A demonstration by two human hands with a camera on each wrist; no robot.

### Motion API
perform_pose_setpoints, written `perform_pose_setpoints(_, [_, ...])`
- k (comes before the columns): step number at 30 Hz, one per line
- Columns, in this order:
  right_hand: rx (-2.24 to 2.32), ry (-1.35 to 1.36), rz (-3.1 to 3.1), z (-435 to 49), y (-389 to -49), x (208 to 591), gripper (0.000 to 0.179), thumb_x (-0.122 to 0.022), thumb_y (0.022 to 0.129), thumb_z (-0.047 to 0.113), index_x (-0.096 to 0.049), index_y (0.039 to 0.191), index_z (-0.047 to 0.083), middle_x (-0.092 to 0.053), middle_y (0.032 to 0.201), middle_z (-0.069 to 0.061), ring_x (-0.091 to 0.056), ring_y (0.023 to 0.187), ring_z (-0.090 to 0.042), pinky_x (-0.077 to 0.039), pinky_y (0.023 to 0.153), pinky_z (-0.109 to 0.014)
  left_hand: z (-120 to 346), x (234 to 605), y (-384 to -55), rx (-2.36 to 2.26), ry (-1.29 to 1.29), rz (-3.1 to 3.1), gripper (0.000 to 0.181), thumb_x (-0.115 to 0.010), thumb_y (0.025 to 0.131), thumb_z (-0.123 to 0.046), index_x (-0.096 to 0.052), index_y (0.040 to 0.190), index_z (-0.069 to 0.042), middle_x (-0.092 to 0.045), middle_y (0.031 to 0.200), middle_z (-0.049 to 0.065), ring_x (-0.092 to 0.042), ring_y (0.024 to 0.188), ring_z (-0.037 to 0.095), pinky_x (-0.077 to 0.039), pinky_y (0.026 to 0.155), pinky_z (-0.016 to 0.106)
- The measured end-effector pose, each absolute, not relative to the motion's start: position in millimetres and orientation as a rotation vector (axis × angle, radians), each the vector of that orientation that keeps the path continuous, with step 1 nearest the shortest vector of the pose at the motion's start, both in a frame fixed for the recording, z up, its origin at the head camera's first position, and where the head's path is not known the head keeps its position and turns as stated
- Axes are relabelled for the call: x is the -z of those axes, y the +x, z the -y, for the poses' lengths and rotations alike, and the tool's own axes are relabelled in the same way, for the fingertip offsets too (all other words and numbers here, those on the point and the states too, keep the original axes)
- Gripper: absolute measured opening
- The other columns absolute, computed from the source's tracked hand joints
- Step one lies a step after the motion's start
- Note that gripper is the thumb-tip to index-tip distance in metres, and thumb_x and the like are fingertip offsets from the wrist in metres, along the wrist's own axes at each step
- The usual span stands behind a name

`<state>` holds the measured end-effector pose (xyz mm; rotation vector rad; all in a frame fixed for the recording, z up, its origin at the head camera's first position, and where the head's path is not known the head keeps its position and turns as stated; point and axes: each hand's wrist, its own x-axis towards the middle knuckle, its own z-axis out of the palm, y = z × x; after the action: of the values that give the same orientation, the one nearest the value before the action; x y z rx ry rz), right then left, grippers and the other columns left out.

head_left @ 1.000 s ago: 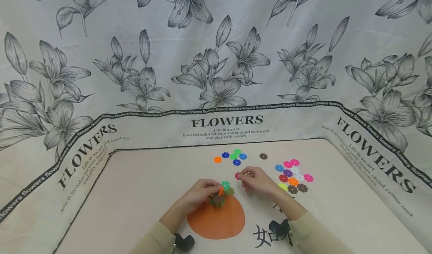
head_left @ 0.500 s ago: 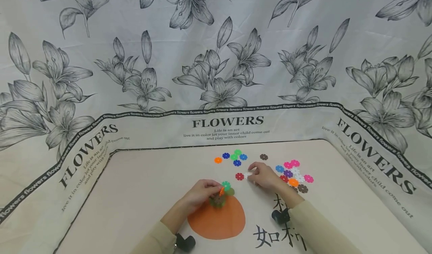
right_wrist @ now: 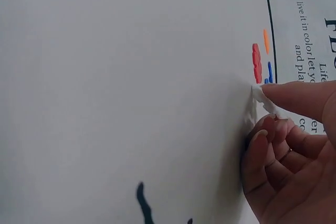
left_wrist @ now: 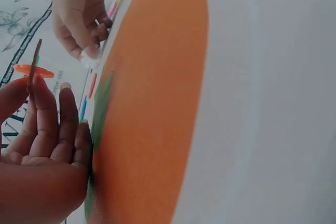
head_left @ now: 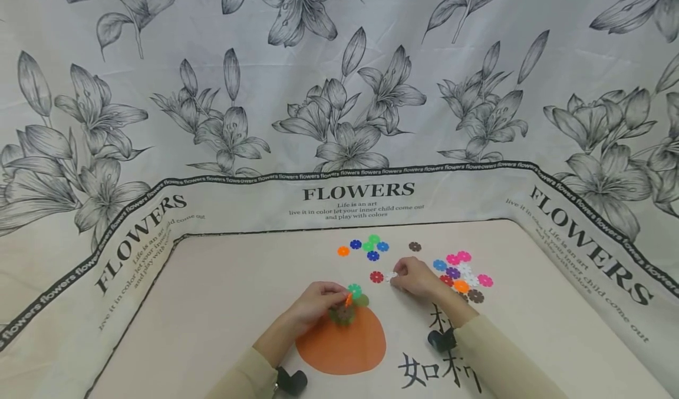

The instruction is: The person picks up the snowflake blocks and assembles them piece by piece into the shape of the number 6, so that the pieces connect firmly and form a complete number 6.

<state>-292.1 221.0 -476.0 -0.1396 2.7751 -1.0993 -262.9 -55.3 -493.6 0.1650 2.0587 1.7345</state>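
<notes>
My left hand (head_left: 318, 299) is over the top of the printed orange fruit and pinches a small joined piece of notched plastic discs. In the left wrist view a brown disc (left_wrist: 34, 61) sits edge-on between thumb and finger, with an orange disc (left_wrist: 44, 72) slotted across it. A teal disc (head_left: 354, 291) shows just beyond the fingertips in the head view. My right hand (head_left: 416, 278) is low over the table and pinches a white disc (right_wrist: 268, 100), which is tilted up on edge. Immediately left of it lies a red disc (head_left: 376, 277).
Loose blue, green and orange discs (head_left: 373, 256) lie toward the back of the table, with a brown disc (head_left: 415, 246) to their right. A mixed cluster with a purple disc (head_left: 452, 273) lies right of my right hand. Flower-printed cloth (head_left: 350, 204) rises behind the table.
My right hand has let go of the red disc, moved slightly right and taken hold of the white disc. The left hand keeps its grip on the joined discs, almost still.
</notes>
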Motion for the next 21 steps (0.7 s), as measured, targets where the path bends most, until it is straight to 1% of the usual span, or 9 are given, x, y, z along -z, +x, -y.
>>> perform_pose_setpoints(3, [1.098,-0.161,-2.786,-221,-291,476,0.019,-0.071,0.093,0.015,-0.065,0.105,0.001,-0.061,0.089,-0.007,-0.055,0.081,-0.02,-0.05,0.071,-0.032,56,493,-262,-1.755,0.156,-2.063,0.025,-0.069,0.099,-0.025,-0.075,0.11,-0.003,-0.072,0.1,0.005,-0.061,0.097,0.019,-0.053,0.094,0.034])
perform_pose_setpoints(8, [1.148,-0.178,-2.767,-221,-286,474,0.013,-0.07,0.095,0.013,-0.065,0.102,0.003,-0.061,0.084,-0.006,-0.055,0.075,-0.02,-0.049,0.066,-0.031,57,495,-262,-1.773,0.141,-2.085,0.025,-0.07,0.099,-0.025,-0.075,0.109,-0.004,-0.072,0.1,0.005,-0.063,0.097,0.018,-0.054,0.095,0.035])
perform_pose_setpoints(15, [1.237,-0.242,-2.699,-217,-275,467,0.014,-0.069,0.096,0.015,-0.066,0.104,0.004,-0.064,0.08,-0.006,-0.056,0.071,-0.018,-0.05,0.064,-0.029,58,499,-263,-1.776,0.132,-2.089,0.025,-0.07,0.099,-0.025,-0.075,0.109,-0.003,-0.071,0.103,0.005,-0.062,0.101,0.018,-0.053,0.098,0.038])
perform_pose_setpoints(19, [1.29,-0.349,-2.632,-213,-270,464,0.015,-0.07,0.096,0.015,-0.067,0.106,0.004,-0.067,0.078,-0.009,-0.059,0.07,-0.02,-0.05,0.063,-0.029,58,500,-264,-1.767,0.129,-2.08,0.024,-0.07,0.099,-0.025,-0.075,0.109,-0.003,-0.072,0.103,0.005,-0.062,0.1,0.019,-0.054,0.097,0.037])
perform_pose_setpoints(21, [1.313,-0.409,-2.596,-212,-267,464,0.017,-0.069,0.097,0.015,-0.067,0.107,0.002,-0.069,0.079,-0.01,-0.061,0.071,-0.021,-0.052,0.063,-0.031,58,499,-265,-1.759,0.129,-2.075,0.024,-0.07,0.099,-0.025,-0.075,0.109,-0.003,-0.072,0.102,0.005,-0.062,0.099,0.018,-0.054,0.096,0.037])
